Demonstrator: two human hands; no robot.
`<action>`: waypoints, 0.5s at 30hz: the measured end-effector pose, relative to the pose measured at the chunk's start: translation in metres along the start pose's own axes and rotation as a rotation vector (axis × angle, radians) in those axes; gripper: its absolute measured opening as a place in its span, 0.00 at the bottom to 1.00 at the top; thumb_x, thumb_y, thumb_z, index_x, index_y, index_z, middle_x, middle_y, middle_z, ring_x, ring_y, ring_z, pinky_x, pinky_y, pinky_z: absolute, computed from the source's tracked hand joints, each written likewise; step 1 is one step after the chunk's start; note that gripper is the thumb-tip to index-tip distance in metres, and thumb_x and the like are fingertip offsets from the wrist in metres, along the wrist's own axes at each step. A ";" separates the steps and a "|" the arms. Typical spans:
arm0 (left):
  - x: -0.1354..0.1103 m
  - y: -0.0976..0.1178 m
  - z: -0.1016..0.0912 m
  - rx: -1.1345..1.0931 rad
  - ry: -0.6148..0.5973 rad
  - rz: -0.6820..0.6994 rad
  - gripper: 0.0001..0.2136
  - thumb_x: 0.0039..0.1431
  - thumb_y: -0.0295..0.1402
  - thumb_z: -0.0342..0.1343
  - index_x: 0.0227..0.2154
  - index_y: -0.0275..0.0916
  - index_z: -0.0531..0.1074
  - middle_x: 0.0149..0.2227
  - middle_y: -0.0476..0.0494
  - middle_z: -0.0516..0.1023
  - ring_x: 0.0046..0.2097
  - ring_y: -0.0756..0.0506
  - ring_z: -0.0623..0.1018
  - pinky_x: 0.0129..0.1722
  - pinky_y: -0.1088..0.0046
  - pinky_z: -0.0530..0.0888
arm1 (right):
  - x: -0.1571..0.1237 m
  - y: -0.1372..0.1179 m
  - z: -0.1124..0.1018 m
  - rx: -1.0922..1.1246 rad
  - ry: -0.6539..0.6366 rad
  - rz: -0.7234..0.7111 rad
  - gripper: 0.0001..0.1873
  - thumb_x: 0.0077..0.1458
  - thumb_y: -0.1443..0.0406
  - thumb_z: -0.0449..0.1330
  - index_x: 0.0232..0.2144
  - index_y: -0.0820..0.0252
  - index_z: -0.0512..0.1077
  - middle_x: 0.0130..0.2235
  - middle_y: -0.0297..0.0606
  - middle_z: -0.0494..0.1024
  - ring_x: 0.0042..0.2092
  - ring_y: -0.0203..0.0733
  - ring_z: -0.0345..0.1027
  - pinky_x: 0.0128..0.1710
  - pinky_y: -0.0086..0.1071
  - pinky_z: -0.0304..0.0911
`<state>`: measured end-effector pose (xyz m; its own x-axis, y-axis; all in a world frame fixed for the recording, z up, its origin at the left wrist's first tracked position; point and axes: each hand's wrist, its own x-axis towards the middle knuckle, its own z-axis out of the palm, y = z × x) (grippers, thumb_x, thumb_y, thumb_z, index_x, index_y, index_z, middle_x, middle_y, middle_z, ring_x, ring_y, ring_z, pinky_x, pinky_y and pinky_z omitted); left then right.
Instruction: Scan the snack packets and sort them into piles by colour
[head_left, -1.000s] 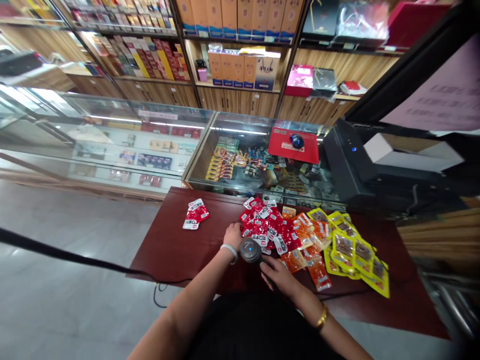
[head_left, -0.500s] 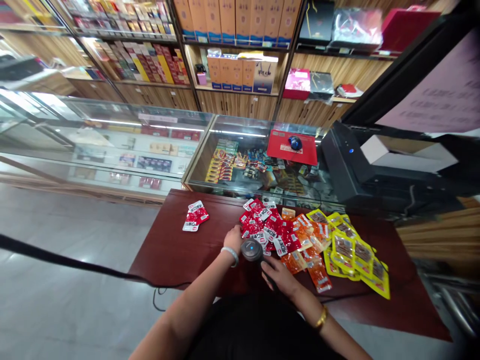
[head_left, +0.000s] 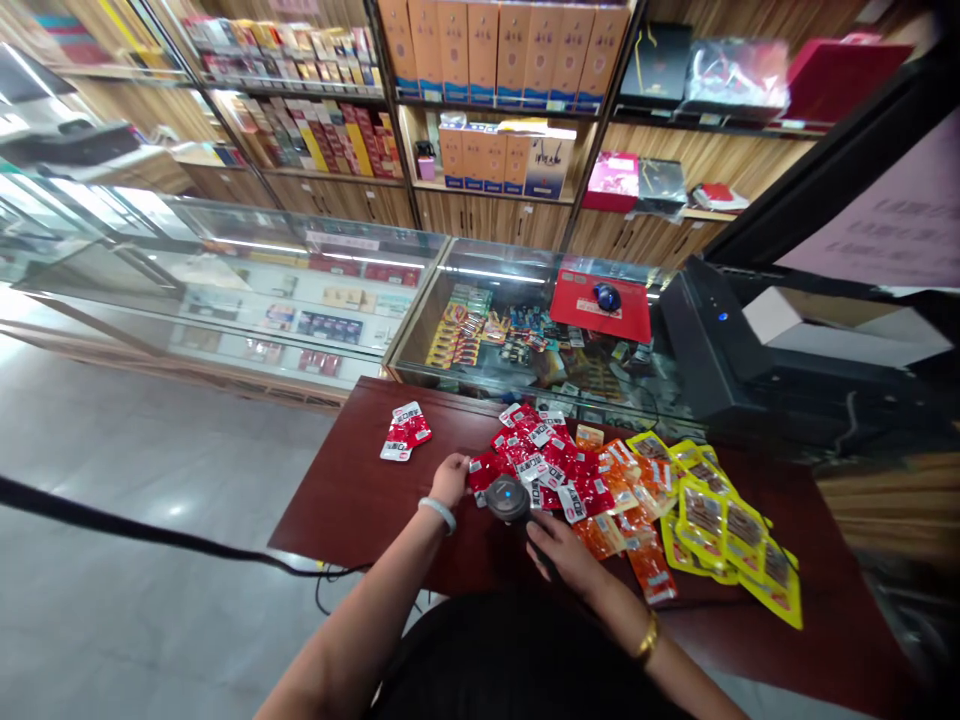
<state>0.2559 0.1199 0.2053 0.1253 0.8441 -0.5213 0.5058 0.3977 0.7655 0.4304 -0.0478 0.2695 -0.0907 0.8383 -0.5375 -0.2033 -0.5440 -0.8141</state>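
Your left hand (head_left: 450,478) has drawn back from the red pile (head_left: 559,462) and now pinches one red packet (head_left: 482,468) just left of the scanner (head_left: 508,497). Your right hand (head_left: 561,552) grips the scanner's handle as before. The pile, the orange packets (head_left: 622,500) and the yellow packets (head_left: 720,525) lie on a dark red table (head_left: 352,505), with a small red stack (head_left: 406,431) apart at the left. Glass counters (head_left: 300,270) and stocked shelves (head_left: 487,60) stand behind.

Left hand (head_left: 450,480) pinching red packet (head_left: 482,468), right hand (head_left: 561,552) gripping scanner (head_left: 508,498), dark table (head_left: 352,500)
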 end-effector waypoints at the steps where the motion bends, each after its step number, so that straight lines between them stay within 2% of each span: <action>1: -0.002 0.001 -0.005 -0.019 -0.013 -0.020 0.11 0.62 0.39 0.47 0.31 0.38 0.69 0.24 0.49 0.73 0.26 0.50 0.74 0.28 0.74 0.74 | 0.002 -0.004 0.003 0.003 -0.015 -0.002 0.33 0.51 0.40 0.58 0.47 0.59 0.67 0.17 0.22 0.62 0.16 0.30 0.52 0.16 0.26 0.46; 4: -0.011 0.002 -0.013 -0.149 -0.062 -0.105 0.09 0.63 0.37 0.46 0.33 0.39 0.67 0.27 0.48 0.74 0.26 0.51 0.74 0.27 0.74 0.74 | 0.009 -0.016 0.013 0.027 -0.052 -0.019 0.34 0.50 0.40 0.60 0.47 0.60 0.67 0.18 0.21 0.61 0.17 0.30 0.51 0.16 0.26 0.47; 7: -0.017 0.001 -0.016 -0.291 -0.082 -0.179 0.06 0.63 0.37 0.49 0.36 0.40 0.66 0.33 0.45 0.77 0.30 0.50 0.76 0.30 0.73 0.75 | 0.014 -0.025 0.021 0.022 -0.089 -0.037 0.33 0.50 0.40 0.60 0.45 0.60 0.67 0.17 0.21 0.60 0.17 0.30 0.50 0.16 0.26 0.47; 11: -0.018 -0.004 -0.024 -0.297 -0.037 -0.216 0.08 0.61 0.38 0.51 0.37 0.39 0.67 0.32 0.45 0.77 0.30 0.48 0.78 0.32 0.69 0.76 | 0.014 -0.027 0.023 -0.025 -0.127 -0.045 0.32 0.51 0.41 0.59 0.44 0.61 0.68 0.17 0.21 0.61 0.16 0.30 0.51 0.16 0.26 0.46; 15: -0.009 -0.006 -0.059 -0.199 0.116 -0.194 0.10 0.64 0.38 0.47 0.37 0.39 0.69 0.29 0.46 0.77 0.32 0.48 0.78 0.33 0.70 0.76 | 0.009 -0.024 0.021 -0.026 -0.090 -0.022 0.34 0.49 0.40 0.60 0.44 0.60 0.68 0.17 0.22 0.61 0.17 0.30 0.52 0.17 0.26 0.47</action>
<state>0.2017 0.1312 0.2273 -0.0615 0.7767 -0.6269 0.3322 0.6082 0.7209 0.4137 -0.0265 0.2890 -0.1743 0.8491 -0.4987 -0.1808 -0.5254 -0.8314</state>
